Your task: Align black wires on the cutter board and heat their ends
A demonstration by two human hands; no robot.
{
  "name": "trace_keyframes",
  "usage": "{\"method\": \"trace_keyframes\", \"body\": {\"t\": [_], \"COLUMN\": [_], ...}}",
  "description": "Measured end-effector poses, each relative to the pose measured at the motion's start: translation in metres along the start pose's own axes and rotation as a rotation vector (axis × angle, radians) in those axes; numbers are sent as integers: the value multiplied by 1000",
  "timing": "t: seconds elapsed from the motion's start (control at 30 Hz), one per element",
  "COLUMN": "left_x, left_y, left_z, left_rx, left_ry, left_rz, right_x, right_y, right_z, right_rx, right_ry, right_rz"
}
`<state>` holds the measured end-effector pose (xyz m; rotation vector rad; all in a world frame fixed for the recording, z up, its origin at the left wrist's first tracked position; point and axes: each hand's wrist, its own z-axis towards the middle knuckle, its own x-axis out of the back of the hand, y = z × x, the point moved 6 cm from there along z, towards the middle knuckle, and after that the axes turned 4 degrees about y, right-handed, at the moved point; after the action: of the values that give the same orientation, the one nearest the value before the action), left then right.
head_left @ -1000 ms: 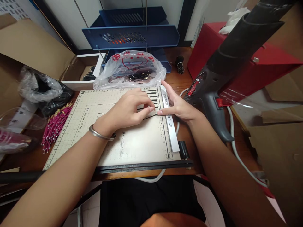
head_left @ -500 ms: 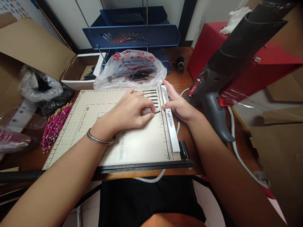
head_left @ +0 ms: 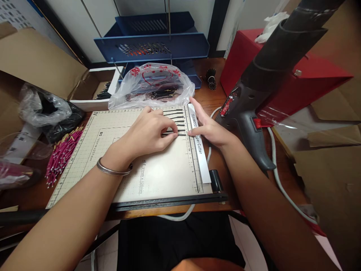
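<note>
My left hand is over the board of a paper cutter, its thumb and index finger pinched on the nearest thin black wire. That wire's end sticks out to the right of the fingertips. Several more black wires lie in a row beyond it, partly under the hand. My right hand rests at the cutter's right edge, thumb and fingers stretched apart over the white ruler strip. Its thumb tip is close to the wire's end, and I cannot tell whether they touch.
Behind the board sits a clear plastic bag with dark wires. A heat gun stands right, before a red box. Magenta wires lie left. A bundle of black wires and a blue rack are at the back.
The nearest black wire has turned from tilted to nearly level, in line with the others. My left fingertips moved slightly with it. My right hand stays at the edge; the view shifted a little.
</note>
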<state>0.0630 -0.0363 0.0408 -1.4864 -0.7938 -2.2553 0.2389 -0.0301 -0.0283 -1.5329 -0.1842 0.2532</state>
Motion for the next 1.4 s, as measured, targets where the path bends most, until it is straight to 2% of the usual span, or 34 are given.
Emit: {"method": "trace_keyframes", "body": {"t": [0.73, 1.4], "left_x": [3, 2], "left_y": [0, -2], "left_z": [4, 4], "left_rx": [26, 20], "left_ry": [-26, -65], "left_rz": [-33, -17], "right_x": [0, 2], "right_y": [-5, -4], "right_z": [-1, 0], "right_rx": [52, 2], "right_ry": [-39, -15], "right_rz": [-61, -76]}}
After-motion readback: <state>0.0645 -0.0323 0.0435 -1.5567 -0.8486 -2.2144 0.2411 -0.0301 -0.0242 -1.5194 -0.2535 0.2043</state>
